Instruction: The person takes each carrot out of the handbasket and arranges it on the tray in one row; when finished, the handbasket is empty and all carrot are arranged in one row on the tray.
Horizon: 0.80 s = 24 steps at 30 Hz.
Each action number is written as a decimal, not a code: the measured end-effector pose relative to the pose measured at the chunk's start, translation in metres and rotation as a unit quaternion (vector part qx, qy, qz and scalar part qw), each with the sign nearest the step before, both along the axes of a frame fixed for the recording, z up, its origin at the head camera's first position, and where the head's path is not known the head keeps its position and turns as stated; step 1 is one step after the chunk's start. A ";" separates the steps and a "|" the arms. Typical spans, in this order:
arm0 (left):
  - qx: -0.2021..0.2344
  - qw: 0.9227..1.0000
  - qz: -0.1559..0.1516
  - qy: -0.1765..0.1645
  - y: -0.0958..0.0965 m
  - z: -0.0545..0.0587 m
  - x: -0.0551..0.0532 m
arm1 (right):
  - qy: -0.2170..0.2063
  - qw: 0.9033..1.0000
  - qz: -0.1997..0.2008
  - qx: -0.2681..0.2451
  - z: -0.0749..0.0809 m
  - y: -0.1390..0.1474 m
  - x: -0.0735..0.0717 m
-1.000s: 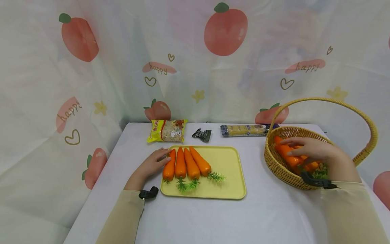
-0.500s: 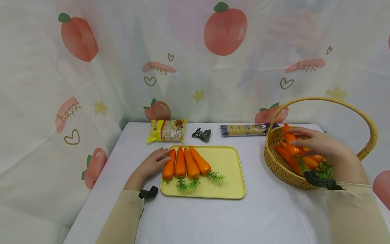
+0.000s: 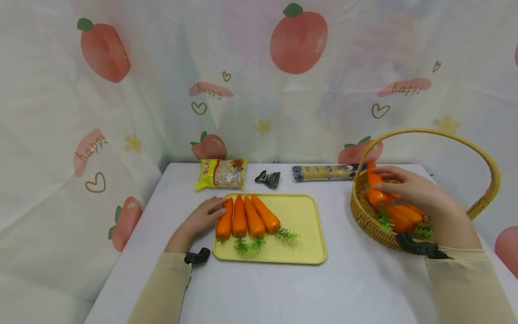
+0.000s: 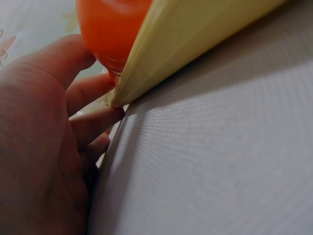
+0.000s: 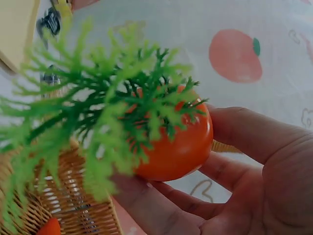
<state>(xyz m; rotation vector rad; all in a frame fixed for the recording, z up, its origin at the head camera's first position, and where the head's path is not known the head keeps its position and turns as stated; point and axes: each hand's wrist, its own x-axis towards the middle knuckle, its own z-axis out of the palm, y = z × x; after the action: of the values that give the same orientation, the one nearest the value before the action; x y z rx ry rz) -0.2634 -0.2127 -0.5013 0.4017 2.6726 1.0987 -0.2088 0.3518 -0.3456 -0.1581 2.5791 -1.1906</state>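
In the head view my right hand (image 3: 418,191) grips a carrot (image 3: 375,194) inside the left part of the wicker basket (image 3: 360,218), narrow end tilted up and away. The right wrist view shows that carrot's thick end (image 5: 178,154) between thumb and fingers, its green leaves (image 5: 98,103) in front. Other carrots (image 3: 402,219) lie in the basket, partly hidden by the hand. My left hand (image 3: 202,218) rests at the left edge of the yellow tray (image 3: 301,213), fingers loosely bent and touching the leftmost carrot (image 3: 224,225). Several carrots lie side by side there, leaves toward me.
Behind the tray lie a yellow food packet (image 3: 222,173), a black clip (image 3: 268,179) and a long pack of noodles (image 3: 323,173). The basket's tall handle (image 3: 437,132) arches above my right hand. A patterned cloth (image 3: 251,121) hangs behind the table (image 3: 291,292).
My right hand has lifted a carrot from among those in the basket, then shifted it left toward the basket's left rim. The left hand and the tray have not moved.
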 end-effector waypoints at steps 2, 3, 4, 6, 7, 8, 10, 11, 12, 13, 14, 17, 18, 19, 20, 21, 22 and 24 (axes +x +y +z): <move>-0.001 1.000 0.000 0.000 0.000 0.000 0.000 | 0.006 1.000 0.004 0.002 -0.001 -0.006 0.002; -0.002 1.000 0.000 0.000 -0.001 0.000 0.000 | 0.005 1.000 0.003 0.005 -0.002 -0.008 0.002; -0.003 1.000 0.000 0.000 -0.001 0.000 0.000 | 0.005 1.000 0.001 0.009 -0.002 -0.011 0.003; -0.003 1.000 -0.001 0.001 0.000 0.000 0.000 | 0.003 1.000 0.001 0.012 -0.005 -0.015 0.004; -0.004 1.000 -0.001 0.001 0.000 0.001 0.000 | 0.003 1.000 0.001 0.012 -0.006 -0.016 0.004; -0.004 1.000 0.001 0.000 0.000 0.001 0.001 | 0.002 1.000 0.000 0.013 -0.007 -0.017 0.004; -0.004 1.000 0.003 -0.002 0.001 0.001 0.001 | 0.000 1.000 0.003 0.007 -0.009 -0.019 0.005; -0.004 1.000 0.004 -0.003 0.001 0.001 0.001 | 0.000 1.000 0.006 0.001 -0.010 -0.020 0.005; -0.005 1.000 0.004 -0.003 0.001 0.002 0.001 | -0.002 1.000 0.009 -0.007 -0.011 -0.021 0.006; -0.004 1.000 0.006 -0.005 0.001 0.002 0.001 | -0.004 1.000 0.012 -0.012 -0.011 -0.022 0.006; -0.003 1.000 0.008 -0.005 0.002 0.002 0.001 | -0.005 1.000 0.015 -0.017 -0.012 -0.023 0.007; -0.002 1.000 0.007 -0.003 0.001 0.001 0.000 | -0.004 1.000 0.024 -0.020 -0.012 -0.029 0.009; -0.001 1.000 0.007 -0.002 0.001 0.000 0.000 | -0.003 1.000 0.025 -0.016 -0.012 -0.032 0.010; 0.000 1.000 0.007 -0.002 0.001 0.000 0.000 | -0.001 1.000 0.027 -0.012 -0.012 -0.035 0.010; 0.000 1.000 0.007 -0.001 0.000 0.000 -0.001 | -0.002 1.000 0.029 -0.011 -0.012 -0.037 0.010; 0.000 1.000 0.006 0.000 0.000 -0.001 -0.001 | -0.001 0.999 0.032 -0.009 -0.012 -0.040 0.010; 0.001 1.000 0.005 0.000 0.000 -0.001 -0.001 | -0.002 0.999 0.032 -0.010 -0.012 -0.043 0.010; 0.003 1.000 0.004 0.002 0.000 -0.001 -0.001 | -0.005 0.999 0.036 -0.017 -0.012 -0.049 0.009</move>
<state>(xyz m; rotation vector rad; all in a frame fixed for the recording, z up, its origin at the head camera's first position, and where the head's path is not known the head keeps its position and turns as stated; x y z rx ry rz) -0.2642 -0.2126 -0.5024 0.3943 2.6770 1.1083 -0.1999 0.3027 -0.3574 -0.2501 2.5243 -1.2062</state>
